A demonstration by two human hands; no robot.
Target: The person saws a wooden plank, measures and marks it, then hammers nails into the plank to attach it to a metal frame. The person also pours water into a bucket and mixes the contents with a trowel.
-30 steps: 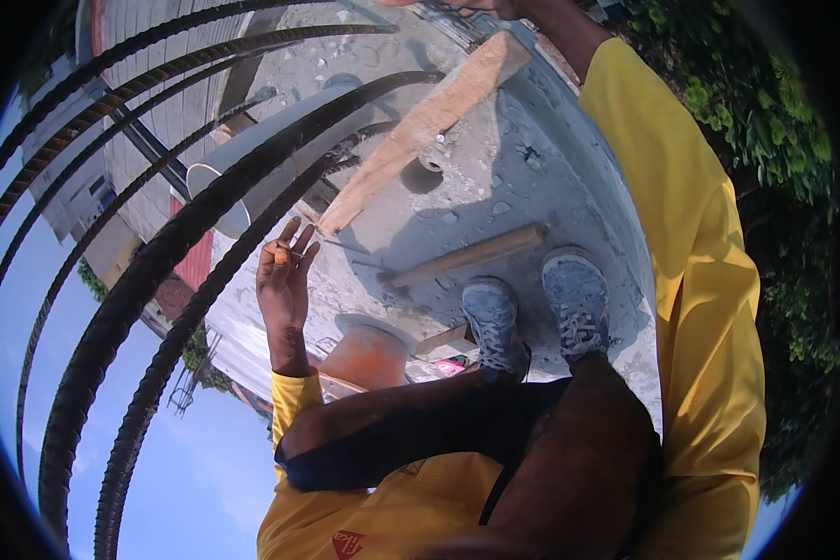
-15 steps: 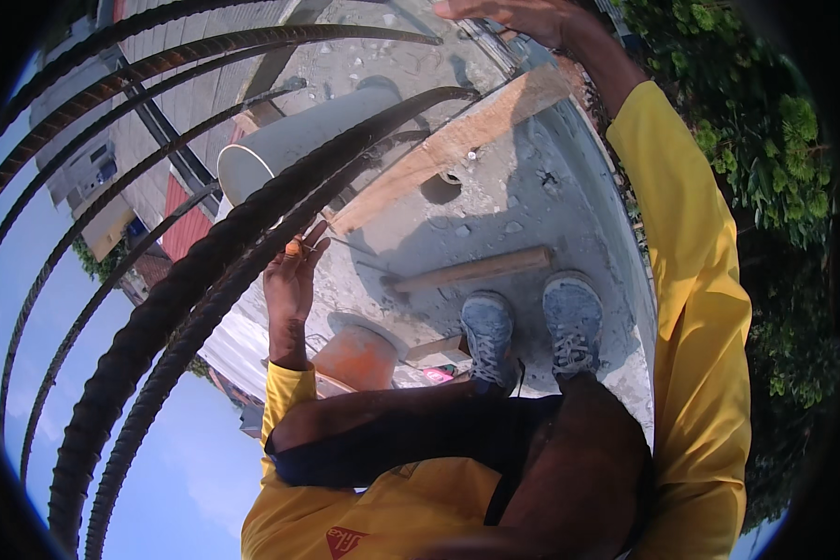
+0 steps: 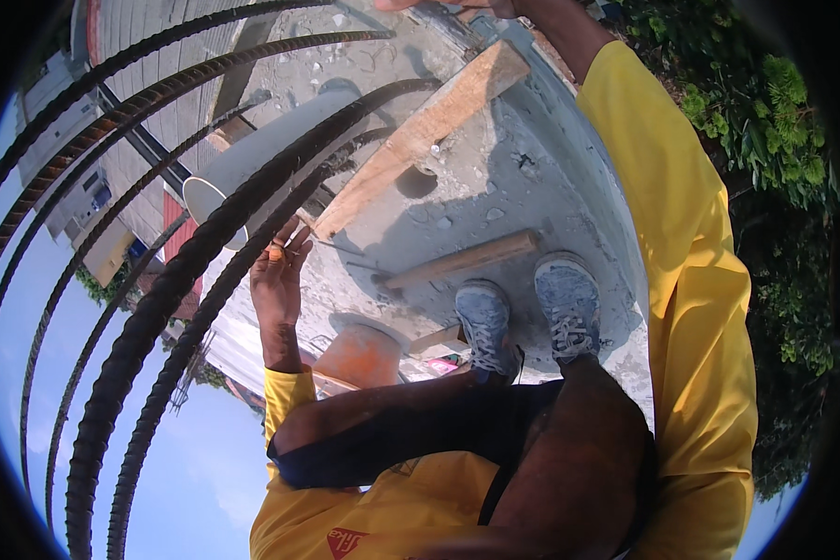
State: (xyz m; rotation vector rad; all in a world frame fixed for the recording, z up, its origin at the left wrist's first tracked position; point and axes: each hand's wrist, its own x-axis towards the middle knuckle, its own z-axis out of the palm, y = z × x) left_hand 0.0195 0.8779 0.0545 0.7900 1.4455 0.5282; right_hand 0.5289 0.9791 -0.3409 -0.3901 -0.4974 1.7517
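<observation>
Since half a second ago, the right hand (image 3: 467,5) shows higher and further left, now mostly cut off at the top of the view, and everything else has shifted a little left with it. Leftmost, dark ribbed steel bars (image 3: 159,299) sweep in curves over the left edge of the concrete slab (image 3: 532,196). Behind them a fat pale pipe (image 3: 261,154) lies with its open mouth toward that edge. Next comes the left hand (image 3: 278,280), raised close by the nearest bar, its fingers bent; whether that grip is closed on anything, I cannot tell. An orange-stained tub (image 3: 359,357) is near its wrist. Just right of those fingertips begins the board (image 3: 420,140), which slants away toward the slab's far right edge, clear of the hand. A round dark hole (image 3: 415,182) lies beside it, and nearer the person a shorter stick of wood (image 3: 462,259) rests in front of two dusty shoes (image 3: 481,322). Up beyond the board's far end is the right hand; I cannot tell how its grip stands. Its yellow sleeve (image 3: 691,261) runs down alongside the slab's right edge, with green leaves (image 3: 784,140) outside.
</observation>
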